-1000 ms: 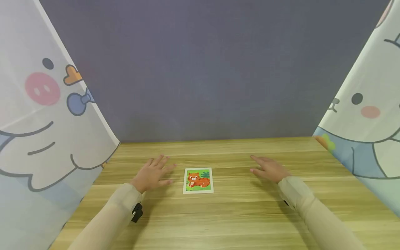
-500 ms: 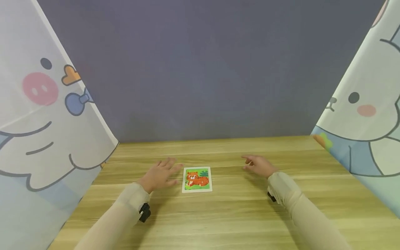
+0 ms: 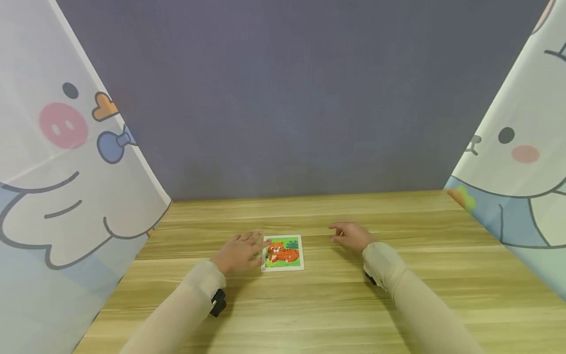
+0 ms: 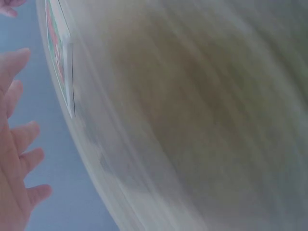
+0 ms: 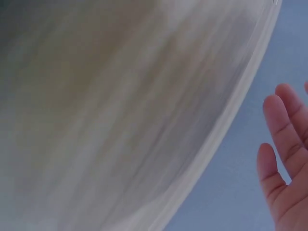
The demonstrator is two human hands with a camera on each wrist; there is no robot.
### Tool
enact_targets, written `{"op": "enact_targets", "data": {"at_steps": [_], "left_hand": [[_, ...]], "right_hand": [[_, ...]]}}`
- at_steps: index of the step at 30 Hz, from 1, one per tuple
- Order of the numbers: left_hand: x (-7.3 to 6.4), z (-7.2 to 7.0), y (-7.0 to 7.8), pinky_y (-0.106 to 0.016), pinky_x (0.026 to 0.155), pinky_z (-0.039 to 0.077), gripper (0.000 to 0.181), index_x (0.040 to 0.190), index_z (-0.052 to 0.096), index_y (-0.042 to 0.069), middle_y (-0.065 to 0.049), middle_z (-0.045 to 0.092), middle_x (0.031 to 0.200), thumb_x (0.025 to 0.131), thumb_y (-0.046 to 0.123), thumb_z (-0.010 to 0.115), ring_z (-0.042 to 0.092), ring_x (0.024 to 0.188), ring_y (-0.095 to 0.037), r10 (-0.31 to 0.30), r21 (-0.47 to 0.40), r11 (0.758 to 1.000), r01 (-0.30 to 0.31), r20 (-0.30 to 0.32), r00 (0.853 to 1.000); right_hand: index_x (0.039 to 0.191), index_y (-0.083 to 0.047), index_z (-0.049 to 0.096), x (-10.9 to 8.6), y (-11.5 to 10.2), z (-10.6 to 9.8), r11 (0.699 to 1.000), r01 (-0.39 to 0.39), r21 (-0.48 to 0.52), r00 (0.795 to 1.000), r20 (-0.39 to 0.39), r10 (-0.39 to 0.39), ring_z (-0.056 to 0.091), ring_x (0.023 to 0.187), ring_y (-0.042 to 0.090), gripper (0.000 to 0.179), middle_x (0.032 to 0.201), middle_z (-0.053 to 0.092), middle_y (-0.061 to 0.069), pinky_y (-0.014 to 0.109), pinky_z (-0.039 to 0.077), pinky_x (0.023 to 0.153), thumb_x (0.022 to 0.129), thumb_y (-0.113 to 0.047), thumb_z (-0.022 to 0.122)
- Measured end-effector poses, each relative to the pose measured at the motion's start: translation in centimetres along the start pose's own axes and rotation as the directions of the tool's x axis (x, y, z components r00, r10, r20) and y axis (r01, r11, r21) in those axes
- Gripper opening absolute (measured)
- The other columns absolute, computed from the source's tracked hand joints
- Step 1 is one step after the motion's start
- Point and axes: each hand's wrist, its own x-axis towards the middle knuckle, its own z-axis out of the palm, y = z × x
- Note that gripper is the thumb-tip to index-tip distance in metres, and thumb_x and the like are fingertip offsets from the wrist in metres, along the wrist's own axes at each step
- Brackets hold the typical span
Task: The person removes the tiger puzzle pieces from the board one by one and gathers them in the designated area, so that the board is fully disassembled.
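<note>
A flat, nearly square picture board [image 3: 289, 254] with a white border lies on the wooden table. It shows an orange striped tiger on green. My left hand [image 3: 239, 253], fingers spread, hovers at the board's left side, with thumb and index tip overlapping its left edge in the head view. In the left wrist view the fingers of that hand [image 4: 14, 159] are apart and hold nothing, and the board [image 4: 57, 53] appears edge-on beyond them. To the board's right, my right hand [image 3: 352, 236] is held above the table, its fingers loosely bent and holding nothing.
The wood-grain table [image 3: 309, 314] reaches back to a dark grey wall panel [image 3: 292, 98]. White cloths with cartoon animals flank it, a left cloth [image 3: 31, 162] and a right cloth [image 3: 495, 177]. Black devices sit under both wrists, such as the left wrist device [image 3: 218, 302].
Both hands have moved inward toward the board, the left hand rightward and the right hand leftward. The right hand's fingers have bent more. The board lies where it was on the table.
</note>
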Motion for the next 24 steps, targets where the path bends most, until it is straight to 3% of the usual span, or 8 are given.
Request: {"op": "enact_targets", "data": {"at_steps": [4, 9, 14, 20, 24], "left_hand": [[0.3, 0.2, 0.1, -0.064, 0.112, 0.027, 0.055, 0.151, 0.045, 0.012, -0.023, 0.035, 0.156, 0.101, 0.034, 0.057, 0.031, 0.144, -0.044, -0.008, -0.002, 1.0, 0.009, 0.011, 1.0], [0.8, 0.3, 0.4, -0.062, 0.112, 0.029, 0.056, 0.151, 0.045, 0.014, -0.023, 0.036, 0.156, 0.101, 0.036, 0.058, 0.033, 0.143, -0.043, -0.014, 0.02, 1.0, 0.014, 0.015, 1.0], [1.2, 0.5, 0.7, -0.063, 0.114, 0.026, 0.056, 0.152, 0.043, 0.016, -0.023, 0.034, 0.157, 0.102, 0.038, 0.055, 0.031, 0.145, -0.042, -0.036, -0.017, 0.999, 0.036, 0.038, 0.999], [1.5, 0.8, 1.0, -0.063, 0.115, 0.024, 0.058, 0.154, 0.04, 0.017, -0.021, 0.029, 0.159, 0.103, 0.039, 0.053, 0.027, 0.146, -0.042, -0.063, -0.055, 0.996, 0.068, 0.088, 0.994], [1.6, 0.5, 1.5, -0.062, 0.116, 0.022, 0.059, 0.155, 0.039, 0.017, -0.019, 0.027, 0.161, 0.103, 0.041, 0.053, 0.026, 0.147, -0.04, -0.059, -0.037, 0.997, 0.064, 0.119, 0.991]], "right_hand": [[0.13, 0.005, 0.061, 0.7, -0.7, 0.2, 0.999, 0.004, -0.035, 1.0, 0.022, -0.003, 0.058, 0.07, 0.011, 0.042, 0.095, 0.068, 0.008, 0.034, 0.051, 0.067, 0.094, -0.016, 0.07], [0.129, 0.004, 0.063, 1.7, -1.6, 0.2, 0.998, -0.007, -0.064, 0.999, 0.053, 0.011, 0.056, 0.068, 0.012, 0.042, 0.09, 0.068, 0.007, 0.035, 0.05, 0.066, 0.093, -0.017, 0.07], [0.127, 0.0, 0.066, 2.8, -2.3, 1.1, 0.994, -0.04, -0.102, 0.995, 0.082, 0.048, 0.057, 0.069, 0.012, 0.04, 0.086, 0.067, 0.003, 0.034, 0.051, 0.068, 0.093, -0.021, 0.071], [0.13, -0.009, 0.066, 3.8, -3.5, 2.8, 0.985, -0.097, -0.141, 0.982, 0.147, 0.117, 0.068, 0.094, 0.022, 0.043, 0.106, 0.073, 0.008, 0.041, 0.055, 0.085, 0.093, -0.029, 0.07], [0.134, -0.011, 0.064, 4.0, -4.5, 3.3, 0.979, -0.136, -0.153, 0.97, 0.181, 0.163, 0.062, 0.119, 0.031, 0.046, 0.128, 0.067, 0.01, 0.048, 0.05, 0.099, 0.093, -0.032, 0.071]]}}
